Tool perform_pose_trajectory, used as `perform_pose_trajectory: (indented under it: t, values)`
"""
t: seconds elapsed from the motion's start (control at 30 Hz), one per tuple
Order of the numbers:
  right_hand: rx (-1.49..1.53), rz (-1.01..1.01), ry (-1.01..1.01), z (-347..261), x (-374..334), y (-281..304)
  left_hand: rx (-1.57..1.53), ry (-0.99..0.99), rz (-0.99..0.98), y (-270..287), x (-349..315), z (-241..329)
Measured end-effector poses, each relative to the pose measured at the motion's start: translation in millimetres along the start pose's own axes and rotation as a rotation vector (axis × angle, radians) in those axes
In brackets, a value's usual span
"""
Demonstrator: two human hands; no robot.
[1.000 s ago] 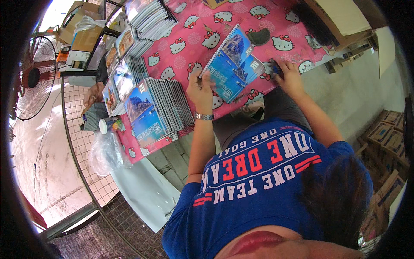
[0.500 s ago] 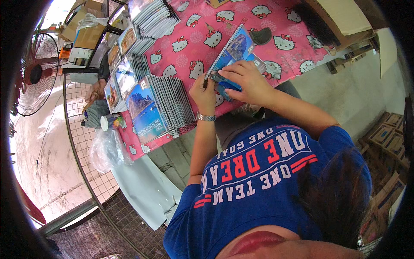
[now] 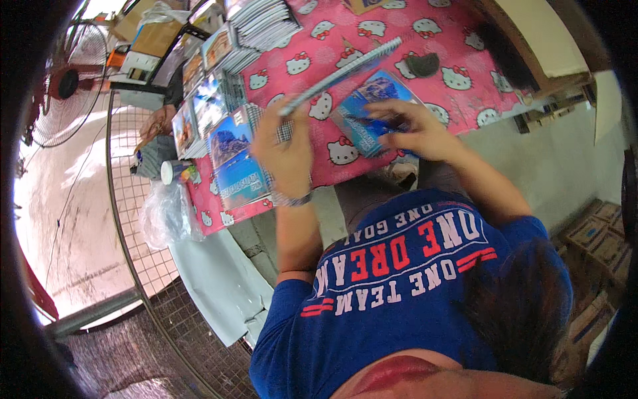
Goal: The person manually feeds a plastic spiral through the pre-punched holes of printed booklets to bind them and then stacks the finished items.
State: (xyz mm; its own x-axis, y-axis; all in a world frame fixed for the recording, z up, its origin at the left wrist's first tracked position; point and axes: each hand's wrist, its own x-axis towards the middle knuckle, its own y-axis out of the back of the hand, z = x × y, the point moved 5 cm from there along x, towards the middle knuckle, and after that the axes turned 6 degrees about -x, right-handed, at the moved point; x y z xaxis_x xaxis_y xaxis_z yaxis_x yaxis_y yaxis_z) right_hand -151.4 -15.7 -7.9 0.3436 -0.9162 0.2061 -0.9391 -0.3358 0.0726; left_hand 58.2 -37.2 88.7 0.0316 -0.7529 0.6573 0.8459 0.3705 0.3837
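Note:
My left hand (image 3: 284, 149), blurred by motion, is closed on a spiral notebook (image 3: 345, 74) raised over the table and seen nearly edge-on. A second notebook (image 3: 367, 100) with a blue sea-and-rock cover lies flat before me. Over its right part is my right hand (image 3: 417, 130), fingers curled round something dark that I cannot make out. To the left of my left hand stands a stack of spiral notebooks (image 3: 234, 159) with the same kind of cover.
More notebook stacks (image 3: 262, 30) line the table's left side. A pink patterned cloth (image 3: 332, 174) covers the table. A dark rounded thing (image 3: 423, 64) lies near the right edge. At left are a cup (image 3: 171, 171), a plastic bag (image 3: 169, 216) and a fan (image 3: 70, 85).
My left hand has lifted one notebook away to the left, tilting it edge-on. Another notebook now shows flat on the cloth, and my right hand has shifted right over it.

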Motion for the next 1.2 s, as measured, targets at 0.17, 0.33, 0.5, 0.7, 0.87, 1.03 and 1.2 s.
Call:
perform_pose_trajectory:
  t: [0.17,0.33,0.5,0.7,0.87,1.03,1.2]
  values:
    - [-0.81,0.336,-0.17,75,-31,101,0.129,-0.236,-0.036,98,71,56]
    - [-1.184,0.295,-0.204,130,-62,149,0.945,-0.111,-0.518,79,108,-28]
    - [-1.137,0.401,-0.19,136,-37,196,0.639,0.026,-0.61,100,71,-125]
    - [-1.725,0.645,-0.404,161,-24,317,0.708,0.482,-0.495,159,-3,-173]
    - [-1.852,0.441,-0.653,189,-10,324,0.473,0.56,-0.448,166,-19,-169]
    - [-1.896,0.53,-0.556,215,-4,333,0.584,0.564,-0.449,168,-4,-160]
    - [-1.536,0.605,-0.361,221,-5,345,0.249,0.127,-0.265,59,30,-48]
